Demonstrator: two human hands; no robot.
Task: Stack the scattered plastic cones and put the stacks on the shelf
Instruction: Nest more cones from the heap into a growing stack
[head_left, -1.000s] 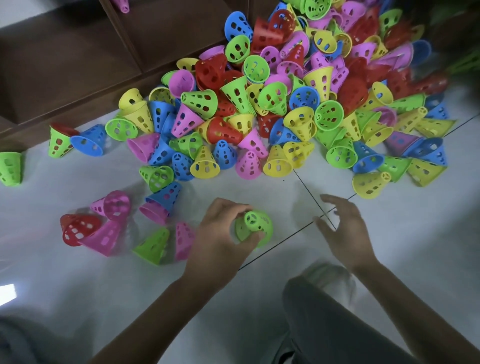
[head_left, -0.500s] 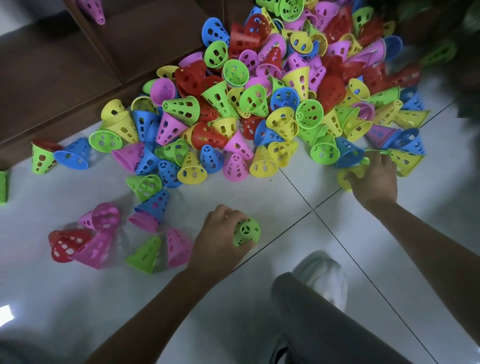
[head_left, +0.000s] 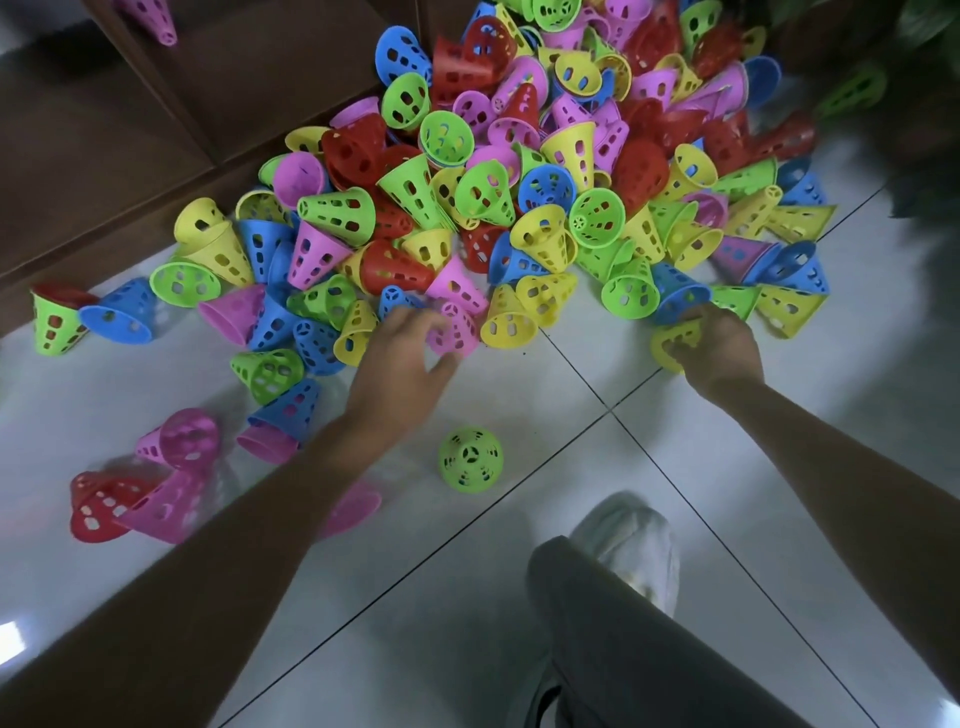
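1. Fingers (head_left: 415, 322) of my left hand (head_left: 400, 364) are spread and relaxed at the near edge of the pile of cones (head_left: 519, 171); they reach over a pink cone (head_left: 457, 327) and hold nothing, and I cannot tell if they touch it.
2. My right hand (head_left: 719, 345) is at the 3 o'clock side of the pile's near edge, and its fingers curl around a yellow cone (head_left: 667, 340) that lies on the floor (head_left: 675, 493).
3. One green cone (head_left: 470, 460) stands alone on the white tiles, narrow end up, at 6 o'clock from my left hand and apart from the pile.
4. At 9 o'clock from this green cone, a few pink cones (head_left: 176, 441) and a red cone (head_left: 96, 506) lie on their sides, partly behind my left forearm.
5. At 10 o'clock from the pile is the dark wooden shelf (head_left: 104, 135); one pink cone shows in its upper compartment.
6. My trouser leg (head_left: 623, 639) and a white shoe (head_left: 631, 540) are at 6 o'clock, near the bottom edge.
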